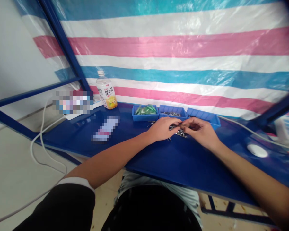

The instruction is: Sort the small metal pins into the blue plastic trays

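My left hand and my right hand meet fingertip to fingertip over the blue table. Both are closed in a pinch around something small and dark, too small to name. Beneath them lies a loose pile of thin metal pieces, partly covered by my hands. Behind stand three blue bins in a row. The left bin holds green pieces, and the middle bin holds thin metal pieces. My right hand overlaps the front of the right bin, so its contents are mostly hidden.
A drink bottle stands at the back left, with a blurred-out flat object in front. A white round object lies at the right. White cables hang off the left side. Striped plastic sheeting closes off the back.
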{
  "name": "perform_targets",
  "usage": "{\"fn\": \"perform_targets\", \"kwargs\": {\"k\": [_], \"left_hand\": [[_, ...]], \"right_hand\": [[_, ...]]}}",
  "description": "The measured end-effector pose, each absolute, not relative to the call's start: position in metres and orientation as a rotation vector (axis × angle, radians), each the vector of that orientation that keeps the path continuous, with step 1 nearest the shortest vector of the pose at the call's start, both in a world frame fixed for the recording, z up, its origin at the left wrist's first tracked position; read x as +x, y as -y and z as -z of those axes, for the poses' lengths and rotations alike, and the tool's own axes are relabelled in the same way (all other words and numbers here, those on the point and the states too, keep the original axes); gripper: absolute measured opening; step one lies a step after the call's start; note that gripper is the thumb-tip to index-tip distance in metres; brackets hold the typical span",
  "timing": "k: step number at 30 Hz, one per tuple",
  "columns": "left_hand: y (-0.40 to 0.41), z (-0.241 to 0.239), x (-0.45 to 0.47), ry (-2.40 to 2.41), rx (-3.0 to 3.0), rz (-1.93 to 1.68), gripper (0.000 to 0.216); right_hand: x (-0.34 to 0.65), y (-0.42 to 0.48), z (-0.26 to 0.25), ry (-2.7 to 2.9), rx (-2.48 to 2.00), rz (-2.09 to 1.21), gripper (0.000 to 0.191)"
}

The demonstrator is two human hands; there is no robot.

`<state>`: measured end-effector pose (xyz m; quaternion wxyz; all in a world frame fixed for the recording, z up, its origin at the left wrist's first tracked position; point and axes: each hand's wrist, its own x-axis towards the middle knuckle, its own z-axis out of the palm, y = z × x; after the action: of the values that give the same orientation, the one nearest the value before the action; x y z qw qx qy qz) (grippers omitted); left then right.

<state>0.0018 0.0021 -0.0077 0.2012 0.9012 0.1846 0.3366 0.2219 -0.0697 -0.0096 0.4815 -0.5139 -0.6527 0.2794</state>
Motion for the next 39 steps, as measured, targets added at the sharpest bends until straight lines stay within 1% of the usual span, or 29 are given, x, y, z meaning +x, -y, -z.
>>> {"fn": "perform_targets", "kwargs": {"k": [5,12,18,20,21,24,26,29,31,39], "left_hand": [[-0.006,0.004,0.001,-0.547,2.378,-1.023,0.018],[-0.008,0.004,0.004,-0.618,2.231,-1.025,0.019],[-0.004,0.004,0.005,-0.660,2.170,-1.040,0.028],[-0.003,0.004,0.005,-0.656,2.167,-1.033,0.034],[-0.003,0.004,0.006,-0.645,2.167,-1.034,0.038],[-0.003,0.006,0.005,-0.606,2.197,-1.050,0.047],[-0.002,0.006,0.005,-0.613,2.231,-1.038,0.045],[0.000,0.006,0.003,-0.644,2.234,-0.986,0.034],[0.002,0.005,0.003,-0.639,2.224,-0.975,0.030],[-0.001,0.005,0.006,-0.626,2.168,-1.011,0.027]], "right_hand": [[0.222,0.069,0.010,1.623,-1.309,-0.564,0.037],[0.223,0.067,0.007,1.896,-1.291,-0.257,0.025],[0.222,0.066,0.014,1.768,-1.365,-0.332,0.020],[0.220,0.066,0.015,1.763,-1.353,-0.336,0.019],[0.219,0.067,0.015,1.770,-1.339,-0.342,0.021],[0.216,0.068,0.012,1.799,-1.292,-0.360,0.039],[0.215,0.069,0.009,1.799,-1.288,-0.333,0.042],[0.216,0.070,0.007,1.729,-1.328,-0.280,0.027],[0.216,0.070,0.007,1.682,-1.344,-0.290,0.023],[0.218,0.067,0.012,1.725,-1.309,-0.328,0.032]]}}
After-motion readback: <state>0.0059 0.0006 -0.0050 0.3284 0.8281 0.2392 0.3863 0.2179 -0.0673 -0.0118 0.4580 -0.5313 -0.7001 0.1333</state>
